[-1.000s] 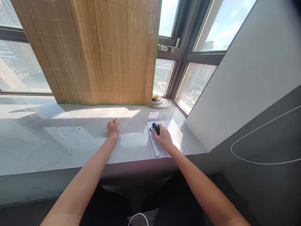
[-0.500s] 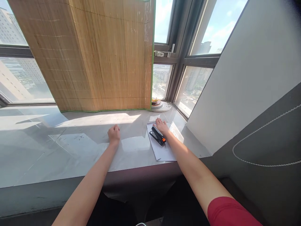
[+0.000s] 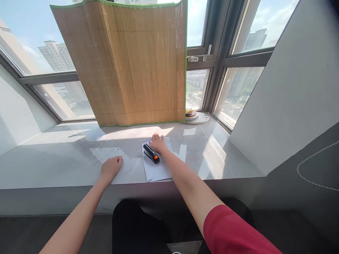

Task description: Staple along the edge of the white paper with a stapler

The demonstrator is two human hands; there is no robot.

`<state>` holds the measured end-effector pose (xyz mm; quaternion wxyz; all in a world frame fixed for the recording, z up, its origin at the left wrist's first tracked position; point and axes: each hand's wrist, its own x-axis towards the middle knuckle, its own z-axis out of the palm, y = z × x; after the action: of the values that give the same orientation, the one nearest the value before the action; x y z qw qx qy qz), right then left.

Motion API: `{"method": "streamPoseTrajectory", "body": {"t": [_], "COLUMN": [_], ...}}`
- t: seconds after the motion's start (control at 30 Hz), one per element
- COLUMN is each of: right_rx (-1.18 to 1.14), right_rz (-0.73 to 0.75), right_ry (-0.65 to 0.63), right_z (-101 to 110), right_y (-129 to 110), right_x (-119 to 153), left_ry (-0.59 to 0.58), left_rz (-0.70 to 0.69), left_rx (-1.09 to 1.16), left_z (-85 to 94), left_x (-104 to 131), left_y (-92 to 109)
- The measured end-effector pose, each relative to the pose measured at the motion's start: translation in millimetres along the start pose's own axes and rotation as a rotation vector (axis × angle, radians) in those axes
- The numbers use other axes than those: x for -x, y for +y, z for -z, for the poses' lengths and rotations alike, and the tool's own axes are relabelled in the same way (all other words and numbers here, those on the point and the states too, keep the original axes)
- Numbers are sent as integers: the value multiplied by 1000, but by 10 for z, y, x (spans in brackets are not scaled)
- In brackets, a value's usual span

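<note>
On a pale windowsill (image 3: 185,165), black stapler (image 3: 151,153) with orange detail lying on white papers (image 3: 156,171), right hand (image 3: 158,144) open and flat on them beside it, left hand (image 3: 111,167) loosely clenched, apart.

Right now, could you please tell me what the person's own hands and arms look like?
The left hand and right hand are bare, with no glove or watch visible. A red sleeve covers the right upper arm, ending above the forearm; no left sleeve is in view.
</note>
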<state>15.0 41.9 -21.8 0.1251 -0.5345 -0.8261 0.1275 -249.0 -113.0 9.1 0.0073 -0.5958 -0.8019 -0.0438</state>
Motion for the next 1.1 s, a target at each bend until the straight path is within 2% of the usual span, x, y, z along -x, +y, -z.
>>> {"method": "streamPoseTrajectory", "body": {"t": [0.13,0.2,0.3,0.43,0.63,0.7,0.77,0.87,0.93,1.0,1.1], "right_rx": [-40,-44,-33,0,68,72,51,-125,-307,-431,-517], "right_rz": [28,31,18,-33,-137,-145,-142,-125,-102,-84,-88], "right_ry": [-16,-6,14,4,13,18,36,95,147,193,250], "right_z": [-136,-161,-162,-85,119,142,139,151,213,321,508], "right_y": [-389,-460,-439,-190,462,593,635,604,615,716,1018], "right_x": [-104,-119,-95,35,312,364,374,329,295,293,398], "left_ry": [13,26,43,31,57,87,111,106,159,153,114], "left_rz": [22,17,11,5,18,-2,-93,-332,-543,-592,-578], "left_rx": [7,11,27,53,120,171,224,310,373,338,314], "left_z": [-17,-36,-49,-32,6,-17,-78,-227,-328,-402,-451], "left_x": [-10,-24,-21,7,34,68,122,206,241,254,241], "left_y": [17,50,52,29,37,191,478,1027,1317,1467,1484]}}
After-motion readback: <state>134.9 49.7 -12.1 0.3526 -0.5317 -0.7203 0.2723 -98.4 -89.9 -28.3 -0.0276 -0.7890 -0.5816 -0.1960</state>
